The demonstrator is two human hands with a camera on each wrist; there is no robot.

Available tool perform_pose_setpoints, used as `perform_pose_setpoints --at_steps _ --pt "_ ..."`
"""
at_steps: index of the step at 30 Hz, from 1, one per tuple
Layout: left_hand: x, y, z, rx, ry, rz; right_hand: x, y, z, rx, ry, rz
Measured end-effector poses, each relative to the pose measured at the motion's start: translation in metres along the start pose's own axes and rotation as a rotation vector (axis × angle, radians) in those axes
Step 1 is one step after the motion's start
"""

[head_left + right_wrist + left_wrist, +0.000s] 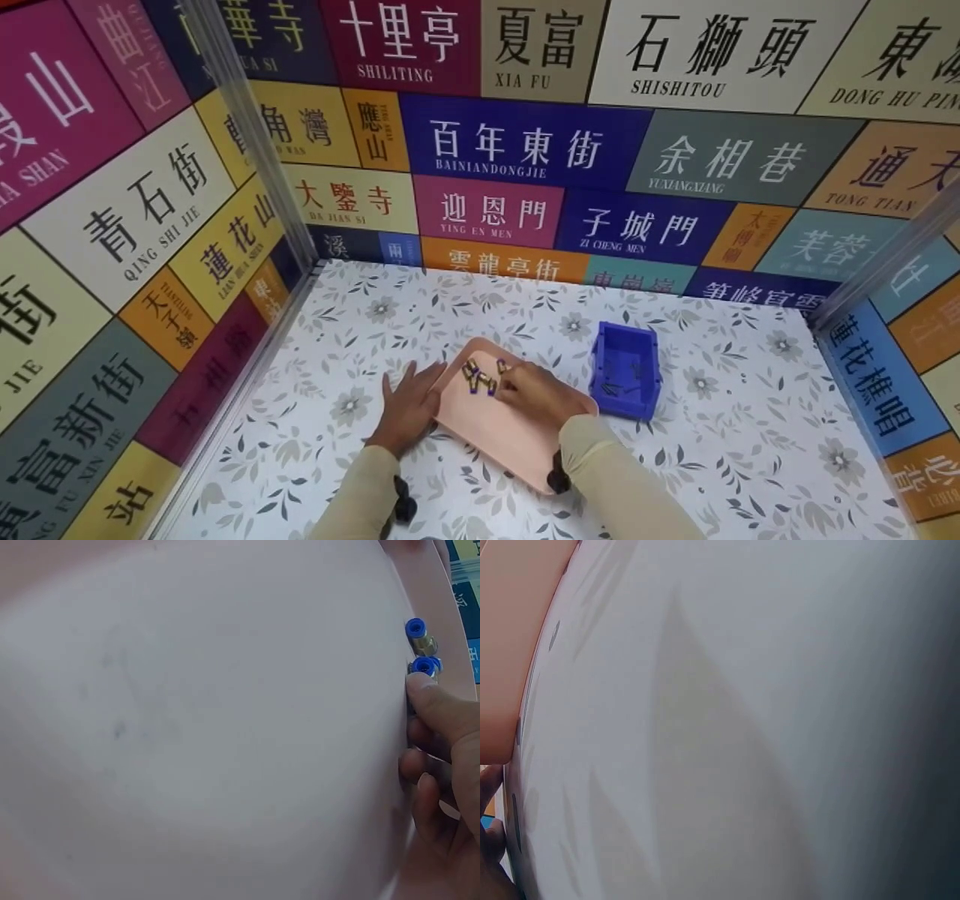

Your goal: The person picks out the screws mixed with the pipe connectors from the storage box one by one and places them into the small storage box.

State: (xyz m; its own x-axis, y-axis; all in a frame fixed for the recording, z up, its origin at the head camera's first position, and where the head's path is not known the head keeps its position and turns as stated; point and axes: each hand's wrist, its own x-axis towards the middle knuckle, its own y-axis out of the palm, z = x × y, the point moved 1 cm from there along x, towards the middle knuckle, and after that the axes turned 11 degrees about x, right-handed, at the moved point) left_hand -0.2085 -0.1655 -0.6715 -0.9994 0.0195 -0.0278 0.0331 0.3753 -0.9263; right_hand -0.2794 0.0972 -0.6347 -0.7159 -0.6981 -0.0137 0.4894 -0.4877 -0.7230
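A pink tray lies at a slant on the table. Near its far end are several brass push-in tube fittings with blue collars. My right hand reaches over the tray, thumb and curled fingers pinching one more fitting by its blue-collared end. Another fitting lies just beyond it in the right wrist view. My left hand rests against the tray's left edge with its fingers extended. Only a bit of that hand shows at the lower left of the left wrist view, beside the tray's side.
A blue plastic bin stands right of the tray, with a few small dark pieces inside. The table has a leaf-and-flower cover. Behind and at the sides rise panels printed with place names.
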Motion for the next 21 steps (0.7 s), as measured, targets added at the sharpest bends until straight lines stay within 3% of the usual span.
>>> perform_pose_setpoints --at_steps 9,21 --pt "0.0 -0.001 -0.001 0.0 -0.026 0.033 -0.001 -0.007 0.004 0.034 0.083 -0.004" --pt "0.001 -0.002 0.0 0.002 -0.021 0.041 -0.008 -0.047 0.01 -0.055 0.025 -0.088"
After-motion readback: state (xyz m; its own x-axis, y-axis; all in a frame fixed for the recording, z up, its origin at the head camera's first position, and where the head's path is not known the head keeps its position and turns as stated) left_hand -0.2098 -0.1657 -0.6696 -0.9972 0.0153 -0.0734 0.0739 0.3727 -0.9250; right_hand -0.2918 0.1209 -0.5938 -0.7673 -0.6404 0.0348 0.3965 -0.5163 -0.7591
